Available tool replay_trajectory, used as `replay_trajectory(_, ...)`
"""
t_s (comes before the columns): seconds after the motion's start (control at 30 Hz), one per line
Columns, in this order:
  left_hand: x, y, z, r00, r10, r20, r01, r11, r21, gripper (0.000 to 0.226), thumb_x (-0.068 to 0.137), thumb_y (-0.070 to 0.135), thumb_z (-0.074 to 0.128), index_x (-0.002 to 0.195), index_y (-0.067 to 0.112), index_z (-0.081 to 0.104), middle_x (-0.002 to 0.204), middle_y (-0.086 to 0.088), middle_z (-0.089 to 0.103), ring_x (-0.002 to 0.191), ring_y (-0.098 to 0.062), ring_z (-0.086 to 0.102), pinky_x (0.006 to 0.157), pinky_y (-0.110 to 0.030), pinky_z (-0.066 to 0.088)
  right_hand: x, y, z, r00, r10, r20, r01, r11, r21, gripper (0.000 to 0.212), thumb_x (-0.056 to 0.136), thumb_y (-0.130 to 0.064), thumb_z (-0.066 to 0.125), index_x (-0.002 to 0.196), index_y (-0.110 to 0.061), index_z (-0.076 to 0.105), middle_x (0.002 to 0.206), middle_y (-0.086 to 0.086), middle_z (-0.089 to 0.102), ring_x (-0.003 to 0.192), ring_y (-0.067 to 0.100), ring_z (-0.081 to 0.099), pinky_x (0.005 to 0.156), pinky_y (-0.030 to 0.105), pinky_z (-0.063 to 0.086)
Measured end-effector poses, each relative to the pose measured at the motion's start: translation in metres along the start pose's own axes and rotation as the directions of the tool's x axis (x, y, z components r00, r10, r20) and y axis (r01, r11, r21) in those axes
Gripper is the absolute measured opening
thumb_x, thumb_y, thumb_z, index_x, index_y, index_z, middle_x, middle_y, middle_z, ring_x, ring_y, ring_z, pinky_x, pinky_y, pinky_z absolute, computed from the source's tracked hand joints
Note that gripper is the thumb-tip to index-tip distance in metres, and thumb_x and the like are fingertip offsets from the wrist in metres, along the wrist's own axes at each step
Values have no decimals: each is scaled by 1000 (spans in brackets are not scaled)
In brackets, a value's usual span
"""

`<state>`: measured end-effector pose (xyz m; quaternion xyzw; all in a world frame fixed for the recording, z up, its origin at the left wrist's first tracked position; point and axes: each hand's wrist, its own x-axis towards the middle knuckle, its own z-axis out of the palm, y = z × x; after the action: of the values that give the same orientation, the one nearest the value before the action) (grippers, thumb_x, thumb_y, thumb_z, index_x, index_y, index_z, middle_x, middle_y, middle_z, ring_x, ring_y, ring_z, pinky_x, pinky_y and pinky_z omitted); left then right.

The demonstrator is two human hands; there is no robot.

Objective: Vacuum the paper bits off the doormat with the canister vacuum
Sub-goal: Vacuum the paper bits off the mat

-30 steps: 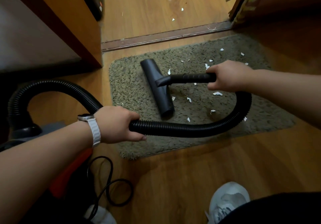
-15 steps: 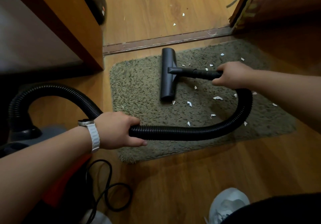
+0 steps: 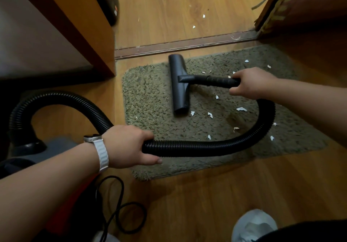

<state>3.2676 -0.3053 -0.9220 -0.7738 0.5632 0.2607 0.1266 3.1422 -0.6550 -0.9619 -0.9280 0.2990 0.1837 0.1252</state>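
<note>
A shaggy olive doormat (image 3: pixel 150 99) lies on the wood floor, with several white paper bits (image 3: pixel 241 109) scattered over its right half. The black floor nozzle (image 3: pixel 179 91) rests flat on the mat's middle, its far end over the mat's back edge. My right hand (image 3: pixel 251 84) grips the black wand (image 3: pixel 212 80) just behind the nozzle. My left hand (image 3: pixel 127 146) holds the ribbed black hose (image 3: pixel 206 147), which loops from the wand back to the canister vacuum (image 3: pixel 43 147) at lower left.
A wooden cabinet (image 3: pixel 78 25) stands at the left beside the mat. A door threshold strip (image 3: pixel 184 44) runs behind the mat, with a door (image 3: pixel 300 7) at upper right. A black power cord (image 3: pixel 122 213) coils near my shoe (image 3: pixel 253 225). More paper bits (image 3: pixel 203 16) lie beyond the threshold.
The nozzle swung from a slanted position to nearly straight and slid toward the mat's back edge. Paper bits beside it are gone. Both hands kept their grips.
</note>
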Motion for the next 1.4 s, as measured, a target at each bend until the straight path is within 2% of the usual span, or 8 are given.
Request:
replay_trajectory(0.23,20,2,-9,997,-16,-74,13,999,-30,56,72,85,45,76,29,47,63,10,55,58,-3,53,53,-25,45,-10,28,1,985,172,-13,-172,985,28,28,82,-47,66,100,-25,65,78,1,62,71,20,59,55,29,44)
replay_trajectory(0.53,42,14,-22,996,73,-51,-70,996,60,53,75,82,46,84,30,52,67,11,56,62,-7,55,54,-26,43,-42,12,1,996,81,27,-78,993,-83,21,85,-48,62,97,-31,59,75,-4,58,67,16,56,52,27,37)
replay_trajectory(0.73,46,16,-22,991,95,-91,-90,994,55,54,73,83,48,79,29,50,66,10,54,62,-10,54,57,-26,44,-63,32,-1,969,245,16,-245,970,10,20,86,-44,63,98,-29,61,78,-1,61,69,18,58,55,29,46)
replay_trajectory(0.87,40,11,-25,990,88,-109,-89,996,-1,52,74,82,49,72,30,45,62,11,51,56,-2,48,54,-26,43,-55,52,-5,934,357,10,-357,930,85,26,86,-45,62,100,-23,66,78,5,64,68,22,61,55,30,48)
replay_trajectory(0.97,37,8,-25,989,80,-126,-83,996,-19,53,73,83,49,70,31,43,62,11,51,56,-2,47,56,-26,44,-45,59,-6,916,400,30,-400,905,145,33,88,-44,61,108,-19,67,79,8,68,68,27,67,66,38,59)
replay_trajectory(1.03,37,6,-22,990,78,-114,-81,997,-17,54,72,84,47,69,31,42,63,11,53,58,-3,49,57,-26,45,-39,57,-5,916,399,34,-399,902,162,33,88,-43,61,108,-18,67,79,9,68,68,28,68,69,39,60)
replay_trajectory(1.23,36,6,-19,993,91,-70,-91,996,3,54,73,84,46,77,30,48,64,12,53,61,-6,52,57,-26,43,-28,30,0,964,263,39,-266,957,119,24,86,-43,63,99,-23,66,77,4,65,68,22,62,57,28,45)
replay_trajectory(1.4,36,5,-16,994,91,-60,-90,996,17,57,71,86,43,76,30,47,66,10,56,64,-8,57,62,-29,52,-23,10,6,987,162,-14,-162,984,-74,24,88,-47,57,101,-28,53,80,-2,58,71,20,58,55,29,43)
